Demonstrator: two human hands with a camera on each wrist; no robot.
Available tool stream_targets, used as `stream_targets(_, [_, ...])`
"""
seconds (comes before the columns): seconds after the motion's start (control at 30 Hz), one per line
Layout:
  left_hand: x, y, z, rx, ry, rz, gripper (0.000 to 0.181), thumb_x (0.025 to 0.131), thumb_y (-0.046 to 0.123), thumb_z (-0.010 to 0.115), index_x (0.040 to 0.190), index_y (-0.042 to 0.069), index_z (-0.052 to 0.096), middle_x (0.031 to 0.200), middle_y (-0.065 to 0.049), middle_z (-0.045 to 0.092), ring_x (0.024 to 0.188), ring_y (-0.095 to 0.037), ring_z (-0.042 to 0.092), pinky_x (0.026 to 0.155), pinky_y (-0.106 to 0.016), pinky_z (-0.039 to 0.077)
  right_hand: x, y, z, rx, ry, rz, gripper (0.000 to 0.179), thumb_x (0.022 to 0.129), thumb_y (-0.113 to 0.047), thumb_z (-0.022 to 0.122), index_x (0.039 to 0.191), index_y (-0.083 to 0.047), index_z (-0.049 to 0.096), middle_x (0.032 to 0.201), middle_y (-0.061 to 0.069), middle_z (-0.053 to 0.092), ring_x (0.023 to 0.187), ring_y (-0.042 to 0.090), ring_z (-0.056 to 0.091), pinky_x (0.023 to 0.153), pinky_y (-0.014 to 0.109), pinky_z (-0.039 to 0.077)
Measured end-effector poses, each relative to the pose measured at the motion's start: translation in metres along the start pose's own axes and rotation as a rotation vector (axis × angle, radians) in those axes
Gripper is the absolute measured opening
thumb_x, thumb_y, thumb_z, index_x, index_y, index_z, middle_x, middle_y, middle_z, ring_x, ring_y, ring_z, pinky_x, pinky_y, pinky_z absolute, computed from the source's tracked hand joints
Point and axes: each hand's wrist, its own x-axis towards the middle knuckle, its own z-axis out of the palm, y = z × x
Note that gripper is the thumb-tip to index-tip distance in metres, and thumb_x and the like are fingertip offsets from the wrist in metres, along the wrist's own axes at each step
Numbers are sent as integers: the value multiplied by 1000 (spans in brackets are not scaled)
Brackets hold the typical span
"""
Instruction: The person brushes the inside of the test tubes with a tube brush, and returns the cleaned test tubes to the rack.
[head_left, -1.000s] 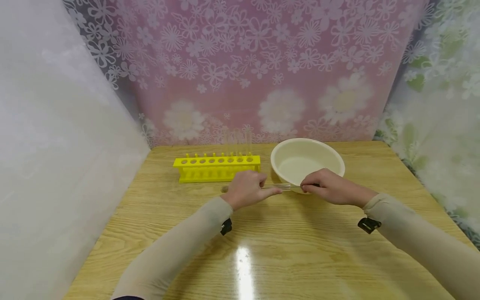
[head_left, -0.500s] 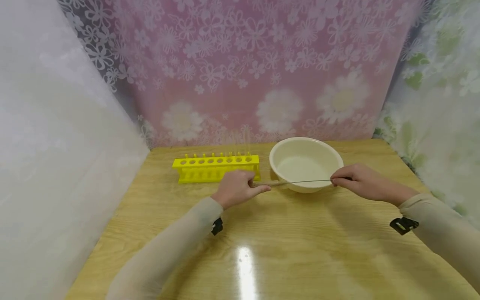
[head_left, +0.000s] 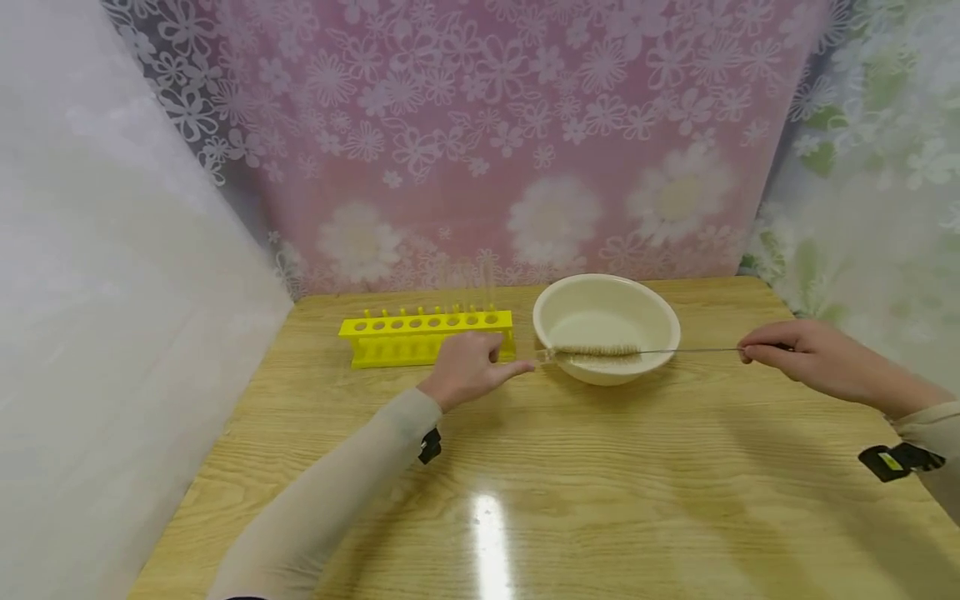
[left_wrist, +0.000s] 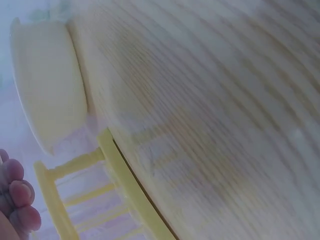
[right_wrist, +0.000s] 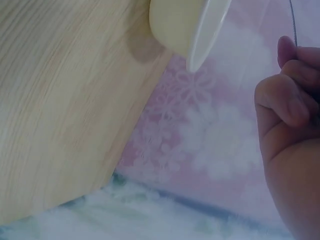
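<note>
My right hand (head_left: 825,360) pinches the thin wire handle of a test tube brush (head_left: 596,352). The bristled head lies level across the front of the cream basin (head_left: 600,372), its tip right at the mouth of a clear test tube (head_left: 546,356). My left hand (head_left: 467,367) grips that tube, with the thumb stretched along it; most of the glass is hidden in the palm. Curled fingers (left_wrist: 21,195) show at the edge of the left wrist view. In the right wrist view, the wire (right_wrist: 293,22) rises from the pinching fingers (right_wrist: 287,50).
A yellow test tube rack (head_left: 427,325) stands behind my left hand, with several clear tubes (head_left: 487,287) upright near its right end. The basin sits right of the rack on the wooden table (head_left: 600,500). A pink flowered sheet (head_left: 450,167) hangs behind.
My right hand has moved far to the right, drawing the brush out of the test tube so its bristles now show. My left hand has shifted slightly left.
</note>
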Motion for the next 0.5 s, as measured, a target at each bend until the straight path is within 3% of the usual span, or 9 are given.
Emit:
stream_targets(0.17, [2, 2, -3, 26, 4, -41, 64, 88, 75, 56, 61, 20, 40, 50, 7, 30, 43, -6, 21, 41, -23, 20, -20, 11, -16, -1, 62, 116, 25, 106, -8, 51, 119, 5, 68, 87, -22, 63, 53, 12, 43, 50, 28, 36])
stream_targets(0.37, [11, 18, -6, 88, -3, -92, 65, 88, 80, 49, 64, 19, 47, 51, 6, 36, 42, -10, 31, 39, -26, 24, -30, 17, -23, -3, 105, 134, 28, 107, -8, 48, 120, 10, 65, 79, -12, 62, 49, 13, 39, 50, 28, 33])
stream_targets(0.5, [19, 27, -8, 137, -32, -112, 62, 88, 78, 52, 72, 19, 57, 50, 5, 39, 41, -11, 35, 38, -27, 25, -33, 19, -22, -3, 109, 157, 29, 108, -10, 47, 120, 10, 65, 73, -8, 59, 49, 14, 39, 50, 28, 34])
